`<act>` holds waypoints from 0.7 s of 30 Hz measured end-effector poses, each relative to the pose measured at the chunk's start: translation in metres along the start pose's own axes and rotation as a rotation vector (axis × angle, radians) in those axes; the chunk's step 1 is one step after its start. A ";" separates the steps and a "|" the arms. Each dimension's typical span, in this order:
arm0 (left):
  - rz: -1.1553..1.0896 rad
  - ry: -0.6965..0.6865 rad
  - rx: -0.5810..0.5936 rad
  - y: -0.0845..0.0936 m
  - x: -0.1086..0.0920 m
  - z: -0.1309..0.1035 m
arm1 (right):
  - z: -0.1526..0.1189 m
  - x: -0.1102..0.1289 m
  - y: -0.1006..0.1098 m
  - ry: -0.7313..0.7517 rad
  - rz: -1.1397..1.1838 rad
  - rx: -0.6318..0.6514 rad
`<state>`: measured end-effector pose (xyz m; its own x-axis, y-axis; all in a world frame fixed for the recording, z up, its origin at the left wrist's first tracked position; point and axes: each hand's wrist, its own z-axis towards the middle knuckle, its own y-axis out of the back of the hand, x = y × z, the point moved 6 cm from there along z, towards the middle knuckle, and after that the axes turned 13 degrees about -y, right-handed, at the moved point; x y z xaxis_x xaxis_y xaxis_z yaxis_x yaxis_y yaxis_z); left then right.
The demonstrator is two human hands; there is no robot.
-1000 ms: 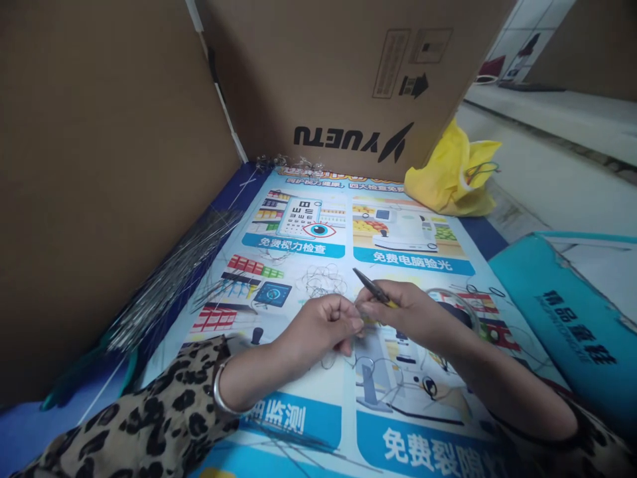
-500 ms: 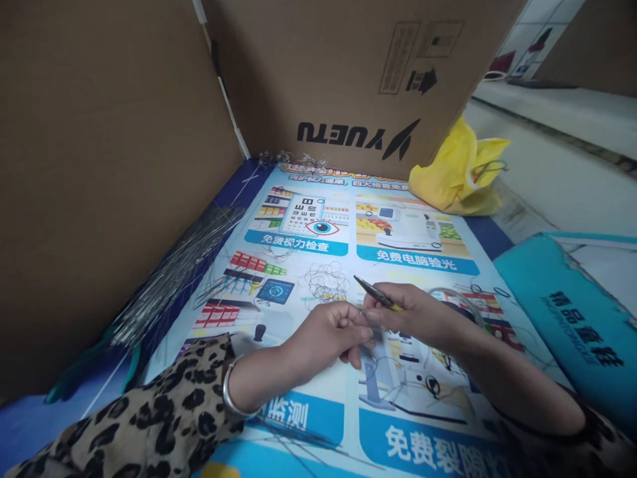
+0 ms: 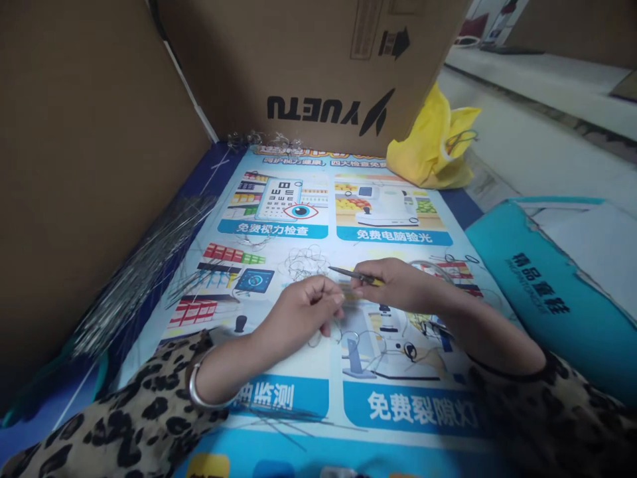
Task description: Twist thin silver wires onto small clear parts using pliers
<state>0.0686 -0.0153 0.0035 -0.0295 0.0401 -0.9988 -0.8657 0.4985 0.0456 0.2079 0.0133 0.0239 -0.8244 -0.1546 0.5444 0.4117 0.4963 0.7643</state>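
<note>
My right hand [image 3: 398, 284] is closed around slim pointed pliers [image 3: 354, 273] with a bit of yellow handle showing; their tip points left. Just left of it, my left hand [image 3: 300, 311] is pinched on a thin wire [image 3: 315, 343], part of which curves out below the fingers. Its other end is too fine to follow. A small gap separates the two hands. Beyond them lies a tangle of fine wire loops [image 3: 301, 262] on the printed poster sheet [image 3: 311, 362]. More curled wire [image 3: 365, 348] rests under my right hand.
A bundle of straight wires [image 3: 144, 272] lies at left beside a tall cardboard panel [image 3: 89, 133]. Another cardboard panel [image 3: 308, 60] closes off the back, with small clear wired pieces [image 3: 283, 143] at its foot. A yellow bag [image 3: 430, 149] and a turquoise box [image 3: 527, 265] are at right.
My hands have drawn slightly apart, and the pliers lie flatter. The whole view has shifted, so everything appears farther left and a little higher.
</note>
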 end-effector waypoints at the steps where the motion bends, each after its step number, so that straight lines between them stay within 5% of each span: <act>1: 0.090 -0.039 -0.010 0.005 -0.007 0.001 | -0.002 0.001 0.002 0.019 -0.054 0.004; 4: 0.545 -0.210 -0.005 0.020 -0.034 0.004 | -0.006 -0.004 0.008 0.015 -0.175 0.055; 10: 1.150 -0.272 0.383 0.016 -0.034 0.001 | -0.011 -0.024 0.017 -0.033 -0.244 0.211; 21: 1.161 -0.366 0.606 -0.013 -0.020 -0.006 | -0.014 -0.029 0.009 -0.005 -0.355 0.262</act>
<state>0.0775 -0.0280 0.0226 -0.3697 0.8721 -0.3207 -0.0764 0.3154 0.9459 0.2408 0.0108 0.0199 -0.8991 -0.3508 0.2619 -0.0091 0.6129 0.7901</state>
